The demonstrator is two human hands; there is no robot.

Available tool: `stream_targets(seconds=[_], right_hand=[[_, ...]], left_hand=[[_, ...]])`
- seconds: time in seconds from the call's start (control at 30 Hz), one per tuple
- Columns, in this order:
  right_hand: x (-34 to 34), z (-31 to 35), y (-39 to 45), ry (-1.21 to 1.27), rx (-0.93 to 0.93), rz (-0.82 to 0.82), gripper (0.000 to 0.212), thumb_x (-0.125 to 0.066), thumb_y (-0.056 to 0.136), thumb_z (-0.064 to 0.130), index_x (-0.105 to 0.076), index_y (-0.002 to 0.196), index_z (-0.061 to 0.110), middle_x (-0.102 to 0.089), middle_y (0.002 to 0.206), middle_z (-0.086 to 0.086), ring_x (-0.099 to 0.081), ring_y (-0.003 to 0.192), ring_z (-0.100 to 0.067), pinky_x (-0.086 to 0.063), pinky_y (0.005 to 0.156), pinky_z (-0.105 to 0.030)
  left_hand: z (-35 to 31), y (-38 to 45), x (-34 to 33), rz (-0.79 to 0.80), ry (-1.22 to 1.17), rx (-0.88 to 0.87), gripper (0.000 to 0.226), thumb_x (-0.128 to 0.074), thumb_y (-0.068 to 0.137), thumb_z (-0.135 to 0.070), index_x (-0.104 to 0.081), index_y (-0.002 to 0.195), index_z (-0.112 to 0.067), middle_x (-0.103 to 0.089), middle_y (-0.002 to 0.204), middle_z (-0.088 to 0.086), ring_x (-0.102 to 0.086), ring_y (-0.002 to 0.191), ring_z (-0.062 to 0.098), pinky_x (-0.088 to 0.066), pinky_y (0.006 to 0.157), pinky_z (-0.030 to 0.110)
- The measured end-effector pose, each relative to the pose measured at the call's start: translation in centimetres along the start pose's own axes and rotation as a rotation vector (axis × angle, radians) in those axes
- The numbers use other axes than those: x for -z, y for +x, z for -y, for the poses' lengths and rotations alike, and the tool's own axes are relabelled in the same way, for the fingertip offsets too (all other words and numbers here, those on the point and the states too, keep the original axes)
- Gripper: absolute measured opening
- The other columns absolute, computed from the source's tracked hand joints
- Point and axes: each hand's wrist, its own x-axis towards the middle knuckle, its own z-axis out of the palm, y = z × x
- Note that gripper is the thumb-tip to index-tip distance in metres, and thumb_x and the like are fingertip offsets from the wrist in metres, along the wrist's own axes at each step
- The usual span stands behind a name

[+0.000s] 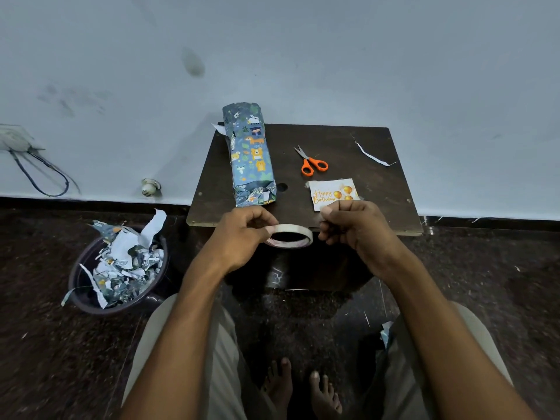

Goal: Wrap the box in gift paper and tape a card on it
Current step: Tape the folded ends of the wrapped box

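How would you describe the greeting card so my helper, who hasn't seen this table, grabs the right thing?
On the dark brown wooden table, look at the near right part, just below the orange-handled scissors. The small white rectangular card lies flat there; only it bears gold "Happy Birthday" lettering and gold balloons.

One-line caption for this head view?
Left hand holds clear tape roll, right hand pinching its end; animal-print wrapped box awaits card.

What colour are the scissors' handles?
Orange, on the scissors lying on the table; seen in the head view.

Bin (79, 286) of paper scraps on the floor beside the table (348, 140).
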Motion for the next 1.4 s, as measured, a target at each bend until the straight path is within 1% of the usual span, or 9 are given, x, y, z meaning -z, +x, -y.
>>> stream_targets(seconds=[0.13,0.23,0.33,0.5,0.7,0.93,1.1,1.27,1.4], right_hand=[[-0.6,-0.7,0.3,-0.191,0.067,-0.122,0.024,-0.070,0.093,0.008,-0.068,0.070,0.003,-0.064,0.058,-0.004,-0.057,0.053,-0.014,-0.045,0.054,-0.024],[-0.9,-1.4,0.5,-0.499,0.129,-0.245,0.027,-0.075,0.090,0.016,-0.072,0.065,0.007,-0.068,0.057,-0.002,-0.062,0.055,-0.013,-0.053,0.059,-0.030],[-1.2,-1.5,0.4,-0.591,0.133,-0.300,0.026,-0.075,0.087,0.020,-0.073,0.064,0.009,-0.070,0.061,-0.005,-0.067,0.064,-0.018,-0.056,0.066,-0.036],[-1.5,-1.4,0.3,-0.586,0.080,-0.346,0.024,-0.072,0.086,0.017,-0.073,0.063,0.010,-0.070,0.060,-0.004,-0.071,0.065,-0.021,-0.058,0.064,-0.036],[-1.8,-1.8,0.3,-0.490,0.042,-0.329,0.025,-0.073,0.087,0.021,-0.074,0.063,0.012,-0.072,0.062,-0.003,-0.072,0.068,-0.021,-0.063,0.073,-0.045],[-1.9,-1.7,0.5,-0.341,0.014,-0.334,0.032,-0.070,0.093,0.026,-0.073,0.072,0.001,-0.070,0.060,-0.005,-0.060,0.050,-0.007,-0.045,0.050,-0.020],[-1.5,-2.2,1.0,-0.301,0.015,-0.358,0.028,-0.071,0.090,0.022,-0.070,0.071,0.001,-0.067,0.058,-0.003,-0.056,0.049,-0.008,-0.041,0.048,-0.020],[-1.0,-2.7,1.0,-0.496,0.052,-0.299,0.003,-0.075,0.082,0.023,-0.072,0.081,0.022,-0.073,0.081,0.003,-0.067,0.077,-0.011,-0.052,0.067,-0.030],[-1.3,-3.2,1.1,-0.769,0.154,-0.128,0.034,-0.079,0.072,0.019,-0.068,0.102,0.029,-0.065,0.103,0.001,-0.062,0.099,-0.015,-0.054,0.084,-0.033]], left_hand=[[-1.2,-0.4,-1.4,-0.148,0.046,-0.048,0.010,-0.073,0.088,-0.006,-0.076,0.091,-0.014,-0.073,0.085,0.001,-0.066,0.079,0.012,-0.048,0.069,0.009],[-2.3,-0.9,-3.1,-0.152,0.047,-0.082,0.009,-0.077,0.085,-0.011,-0.077,0.091,-0.018,-0.074,0.082,-0.005,-0.066,0.074,0.002,-0.048,0.069,0.009],[-3.0,-1.3,-5.2,-0.117,0.068,-0.081,0.016,-0.081,0.082,-0.014,-0.078,0.096,-0.020,-0.076,0.089,-0.008,-0.068,0.081,-0.001,-0.049,0.072,0.009],[-3.3,-1.7,-6.6,-0.120,0.080,-0.125,0.028,-0.079,0.075,-0.006,-0.079,0.098,-0.021,-0.076,0.088,-0.009,-0.069,0.076,0.000,-0.056,0.071,0.016],[-2.8,-1.7,-6.9,-0.215,0.137,-0.153,0.020,-0.069,0.077,-0.021,-0.081,0.093,-0.021,-0.078,0.085,-0.004,-0.071,0.075,0.009,-0.059,0.069,0.033],[-2.8,-1.4,-6.8,-0.220,0.102,-0.136,0.013,-0.069,0.083,-0.015,-0.082,0.084,-0.018,-0.076,0.074,-0.001,-0.071,0.067,0.009,-0.057,0.063,0.038],[-3.1,-1.4,-6.6,-0.231,0.009,-0.100,0.012,-0.073,0.088,-0.012,-0.082,0.084,-0.019,-0.075,0.072,-0.007,-0.070,0.067,0.003,-0.058,0.066,0.035],[-3.4,-1.4,-6.0,-0.310,-0.078,-0.112,0.008,-0.076,0.087,-0.015,-0.083,0.084,-0.017,-0.076,0.076,-0.011,-0.070,0.072,-0.002,-0.058,0.070,0.024],[-3.8,-1.5,-5.6,-0.347,-0.139,-0.126,0.010,-0.074,0.088,-0.013,-0.082,0.082,-0.014,-0.076,0.074,-0.010,-0.072,0.072,0.001,-0.058,0.071,0.026]])
